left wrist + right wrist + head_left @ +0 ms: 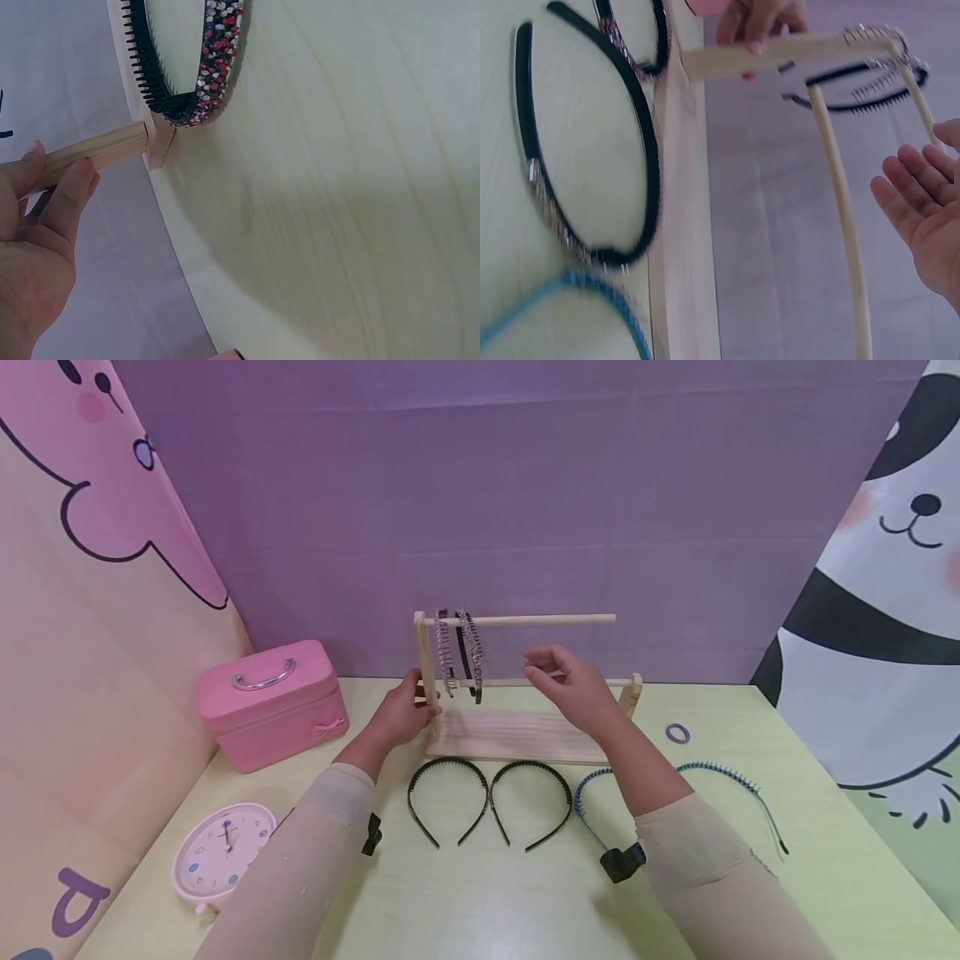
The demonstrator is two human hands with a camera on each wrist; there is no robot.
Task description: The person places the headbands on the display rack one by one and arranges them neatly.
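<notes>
My left hand (401,714) grips the left upright of a wooden rack (517,735), thumb and fingers on either side of the post (112,148). Jewelled headbands (475,652) hang from the rack's upper rod (555,620), close to that post. My right hand (573,685) is raised in front of the rack, below the rod's free end. Its fingers (907,180) are loosely bent, with nothing between them. Two dark headbands (450,762) lie side by side on the table before the rack. Blue headbands (723,768) lie to the right, partly hidden by my right forearm.
A pink case (270,706) with a metal handle stands left of the rack. Nearer, a pink clock (225,852) lies beside my left sleeve. A small purple ring (677,733) lies right of the rack. A purple cloth backdrop (510,485) rises behind the table.
</notes>
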